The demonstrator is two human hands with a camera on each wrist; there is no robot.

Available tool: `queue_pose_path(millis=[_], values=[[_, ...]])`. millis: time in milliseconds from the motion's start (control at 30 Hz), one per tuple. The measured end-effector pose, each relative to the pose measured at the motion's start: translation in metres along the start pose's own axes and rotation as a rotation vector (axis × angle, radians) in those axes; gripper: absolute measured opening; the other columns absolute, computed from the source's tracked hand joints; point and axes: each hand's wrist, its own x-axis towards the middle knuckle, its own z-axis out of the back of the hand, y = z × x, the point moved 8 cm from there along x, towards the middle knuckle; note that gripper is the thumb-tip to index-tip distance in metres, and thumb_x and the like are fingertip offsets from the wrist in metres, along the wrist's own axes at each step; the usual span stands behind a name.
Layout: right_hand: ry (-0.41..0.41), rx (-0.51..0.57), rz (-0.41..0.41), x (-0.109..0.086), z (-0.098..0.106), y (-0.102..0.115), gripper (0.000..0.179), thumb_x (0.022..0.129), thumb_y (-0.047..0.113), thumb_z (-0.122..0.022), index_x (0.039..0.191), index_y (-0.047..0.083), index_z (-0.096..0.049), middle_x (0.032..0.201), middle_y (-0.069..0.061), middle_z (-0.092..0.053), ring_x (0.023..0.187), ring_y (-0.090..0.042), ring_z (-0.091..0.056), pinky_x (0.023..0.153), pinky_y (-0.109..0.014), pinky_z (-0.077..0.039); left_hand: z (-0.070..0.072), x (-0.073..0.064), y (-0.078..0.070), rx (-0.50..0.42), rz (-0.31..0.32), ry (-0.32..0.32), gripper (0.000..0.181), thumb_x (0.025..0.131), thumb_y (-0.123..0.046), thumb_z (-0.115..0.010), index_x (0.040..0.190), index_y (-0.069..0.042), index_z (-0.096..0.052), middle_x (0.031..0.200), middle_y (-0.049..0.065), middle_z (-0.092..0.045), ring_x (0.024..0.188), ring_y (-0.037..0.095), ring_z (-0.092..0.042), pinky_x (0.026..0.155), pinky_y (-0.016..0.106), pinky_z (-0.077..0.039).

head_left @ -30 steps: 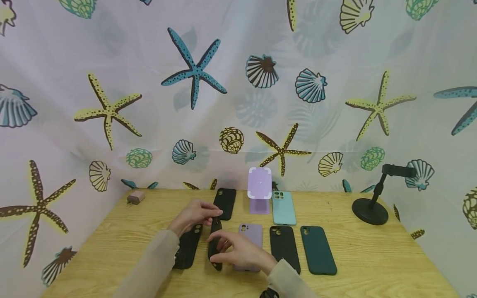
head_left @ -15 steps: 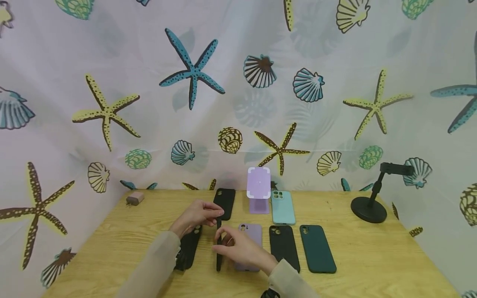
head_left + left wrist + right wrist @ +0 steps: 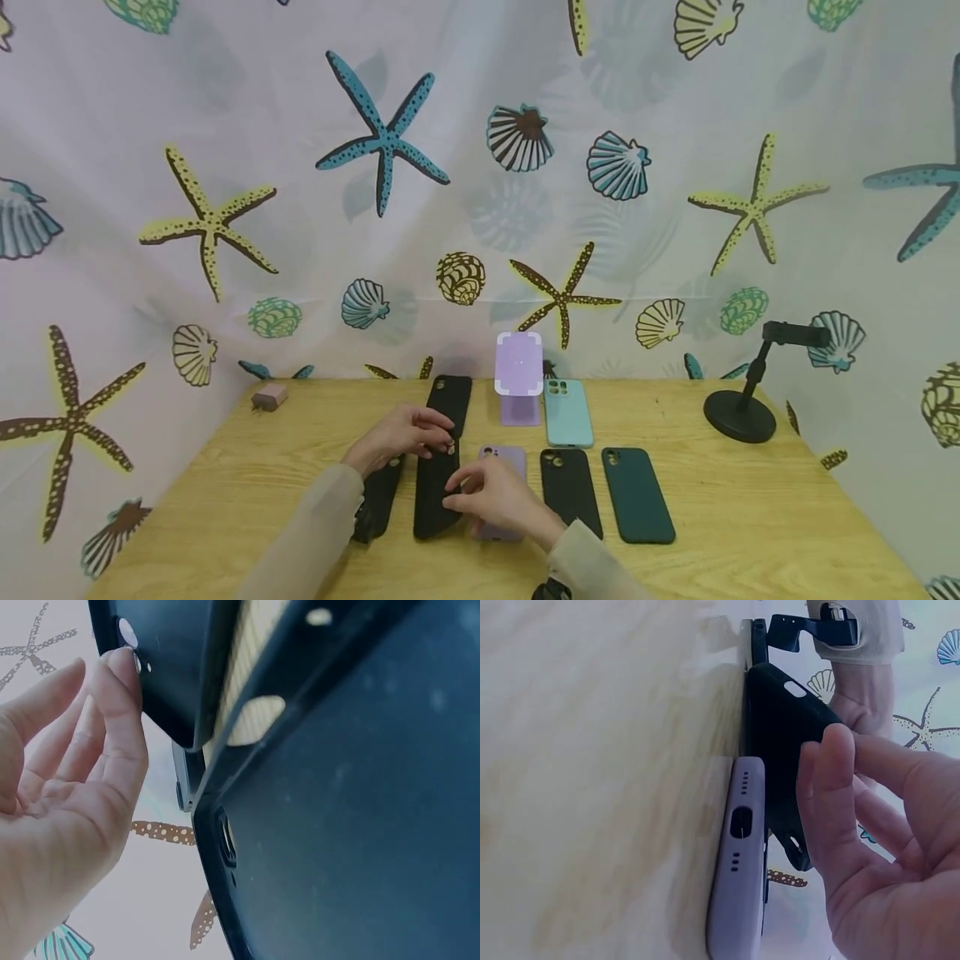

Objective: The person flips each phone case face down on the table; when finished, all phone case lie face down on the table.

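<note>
A black phone case (image 3: 435,496) stands tilted between both hands, its right long edge raised. My left hand (image 3: 401,433) holds its far corner; in the left wrist view a curled fingertip sits at the camera cutout while the thumb lies off the case. My right hand (image 3: 498,497) pinches the raised edge near the close end, between thumb and fingers. Beneath that hand lies a purple phone case (image 3: 739,855), partly covered. Another black case (image 3: 352,817) lies under my left wrist, to the left of the held one.
Behind the hands lie one more black case (image 3: 450,404) and a light blue case (image 3: 568,414). A purple stand (image 3: 519,367) is between them. To the right are a black case (image 3: 572,493), a dark teal case (image 3: 637,496) and a black stand (image 3: 740,417). A pink block (image 3: 269,397) sits back left.
The held black case has turned from nearly edge-on to showing its broad face, its raised edge swinging right. My right hand has moved slightly right with it; the left hand has barely shifted.
</note>
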Motion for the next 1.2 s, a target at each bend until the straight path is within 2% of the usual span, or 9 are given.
queue_pose_path(millis=[133, 267, 400, 633, 700, 767, 900, 1033, 1200], values=[[0.017, -0.007, -0.003, 0.002, -0.001, -0.002, 0.021, 0.087, 0.02, -0.075, 0.102, 0.005, -0.074, 0.074, -0.012, -0.072, 0.045, -0.015, -0.062, 0.048, -0.035, -0.055, 0.004, -0.002, 0.0, 0.092, 0.013, -0.026, 0.029, 0.093, -0.013, -0.066, 0.12, -0.001, -0.068, 0.104, 0.012, -0.073, 0.088, 0.025, -0.069, 0.07, 0.038, -0.057], [0.022, -0.015, -0.03, 0.003, 0.0, -0.006, 0.019, 0.086, 0.02, -0.076, 0.1, 0.007, -0.075, 0.071, -0.01, -0.072, 0.044, -0.014, -0.062, 0.047, -0.033, -0.054, 0.008, -0.006, 0.0, 0.187, 0.007, -0.048, 0.027, 0.092, -0.008, -0.066, 0.118, 0.0, -0.069, 0.107, 0.015, -0.07, 0.088, 0.021, -0.067, 0.067, 0.038, -0.055], [0.032, -0.017, -0.036, 0.003, -0.001, -0.008, 0.018, 0.086, 0.018, -0.076, 0.099, 0.006, -0.074, 0.07, -0.009, -0.072, 0.044, -0.013, -0.061, 0.046, -0.032, -0.054, 0.012, -0.008, 0.002, 0.235, 0.005, -0.058, 0.027, 0.091, -0.003, -0.065, 0.117, 0.002, -0.068, 0.11, 0.018, -0.069, 0.09, 0.021, -0.067, 0.074, 0.038, -0.055], [0.039, -0.022, -0.034, 0.004, -0.002, -0.007, 0.017, 0.086, 0.017, -0.076, 0.098, 0.005, -0.074, 0.069, -0.012, -0.072, 0.043, -0.012, -0.061, 0.045, -0.031, -0.053, 0.016, -0.009, 0.004, 0.318, 0.044, -0.101, 0.025, 0.087, -0.001, -0.068, 0.111, 0.002, -0.071, 0.108, 0.015, -0.071, 0.096, 0.024, -0.066, 0.084, 0.043, -0.054], [0.045, -0.016, -0.04, 0.004, -0.002, -0.006, 0.017, 0.086, 0.018, -0.076, 0.097, 0.005, -0.074, 0.068, -0.012, -0.072, 0.043, -0.013, -0.061, 0.045, -0.032, -0.053, 0.016, -0.009, 0.006, 0.334, 0.062, -0.105, 0.024, 0.086, 0.001, -0.068, 0.11, 0.002, -0.071, 0.107, 0.014, -0.071, 0.091, 0.021, -0.066, 0.079, 0.039, -0.055], [0.053, -0.011, -0.044, 0.004, -0.003, -0.006, 0.017, 0.086, 0.018, -0.076, 0.097, 0.005, -0.074, 0.068, -0.012, -0.072, 0.044, -0.013, -0.061, 0.045, -0.033, -0.054, 0.016, -0.009, 0.007, 0.335, 0.082, -0.103, 0.024, 0.087, 0.002, -0.067, 0.11, 0.002, -0.071, 0.103, 0.013, -0.072, 0.078, 0.019, -0.064, 0.067, 0.035, -0.054], [0.065, -0.029, -0.04, 0.005, -0.005, -0.006, 0.019, 0.085, 0.019, -0.077, 0.098, 0.005, -0.075, 0.066, -0.009, -0.072, 0.043, -0.013, -0.06, 0.046, -0.033, -0.053, 0.015, -0.008, 0.009, 0.313, 0.121, -0.106, 0.021, 0.088, 0.005, -0.064, 0.107, 0.002, -0.072, 0.089, 0.01, -0.071, 0.054, 0.016, -0.051, 0.049, 0.029, -0.042], [0.062, -0.078, -0.031, 0.008, -0.006, -0.006, 0.019, 0.085, 0.02, -0.077, 0.098, 0.006, -0.076, 0.063, -0.007, -0.071, 0.044, -0.011, -0.059, 0.045, -0.028, -0.051, 0.016, -0.008, 0.006, 0.341, 0.125, -0.127, 0.018, 0.088, 0.004, -0.064, 0.103, 0.001, -0.074, 0.081, 0.009, -0.07, 0.05, 0.015, -0.049, 0.045, 0.027, -0.04], [0.066, -0.128, -0.049, 0.01, -0.007, -0.006, 0.018, 0.085, 0.021, -0.077, 0.097, 0.007, -0.077, 0.059, -0.007, -0.069, 0.038, -0.009, -0.051, 0.038, -0.022, -0.039, 0.017, -0.007, 0.008, 0.336, 0.144, -0.157, 0.017, 0.088, 0.004, -0.064, 0.1, 0.002, -0.075, 0.076, 0.01, -0.07, 0.052, 0.016, -0.055, 0.043, 0.026, -0.04]])
